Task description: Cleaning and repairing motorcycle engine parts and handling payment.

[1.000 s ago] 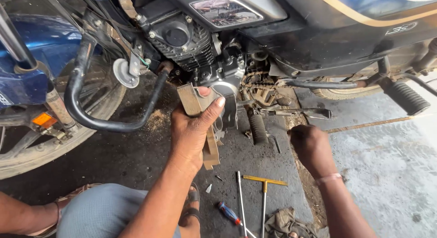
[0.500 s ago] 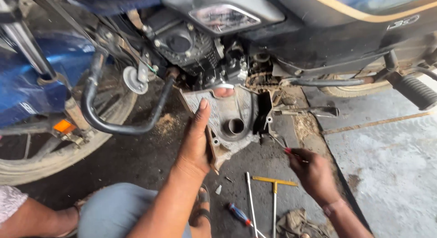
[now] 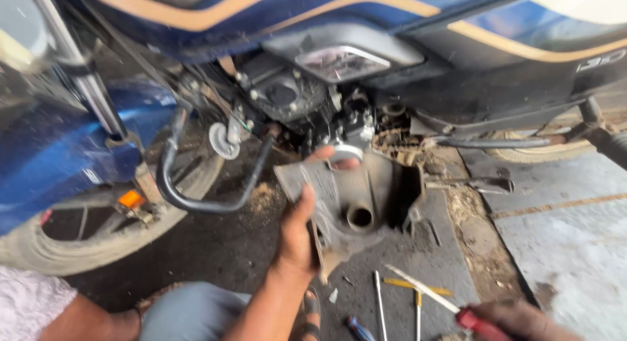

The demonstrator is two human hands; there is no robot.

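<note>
My left hand (image 3: 302, 230) grips a grey metal engine side cover (image 3: 356, 207) and holds it tilted just below the motorcycle engine (image 3: 307, 99), thumb on its front face and fingertips over its top edge. The cover has a round hole near its middle. My right hand (image 3: 522, 321) sits at the bottom right, closed on a red-handled screwdriver (image 3: 431, 292) whose shaft points up and left over the floor.
A blue motorcycle (image 3: 392, 28) fills the top of the view, its front wheel (image 3: 78, 243) at left and a black curved leg guard (image 3: 196, 191) beside it. Hand tools (image 3: 382, 302) lie on the concrete floor. The footrest and kick lever (image 3: 477, 183) stick out at right.
The left hand has pulled the cover off the engine and turned it so its inner side shows. The right hand has dropped toward the bottom right with the screwdriver.
</note>
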